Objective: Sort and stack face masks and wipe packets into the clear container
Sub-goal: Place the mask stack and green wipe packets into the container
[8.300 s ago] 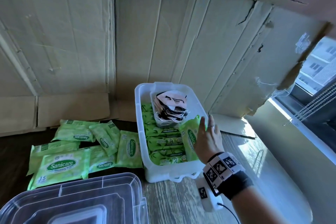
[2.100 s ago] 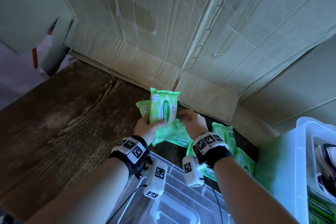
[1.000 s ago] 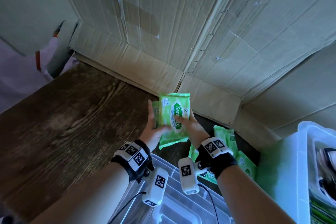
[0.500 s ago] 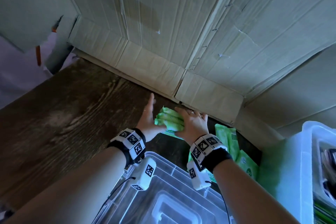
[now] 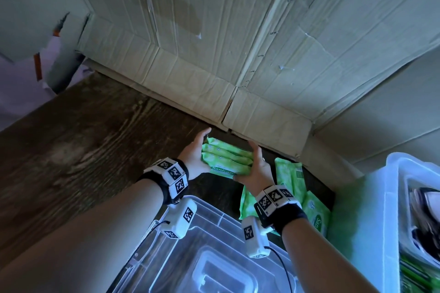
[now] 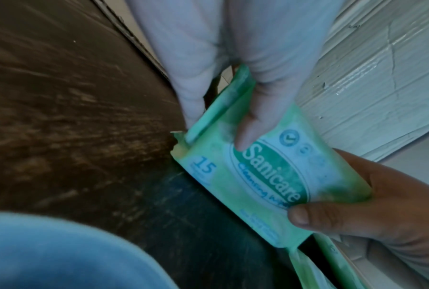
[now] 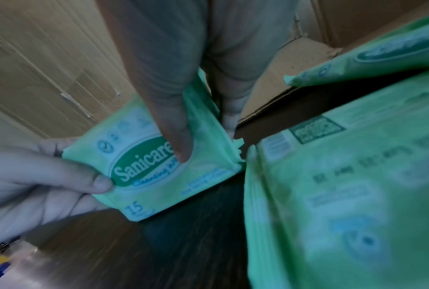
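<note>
Wipe packets (image 5: pixel 226 158) squeezed between left hand (image 5: pixel 193 158) and right hand (image 5: pixel 256 169).

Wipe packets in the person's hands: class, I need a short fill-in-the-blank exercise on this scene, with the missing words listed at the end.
1. The stack of wipe packets is held between the left hand and the ____ hand.
2. The brand printed on the top packet is ____.
3. The number printed on that packet is ____.
4. The packets' main colour is ____.

Missing words: right; Sanicare; 15; green
</note>
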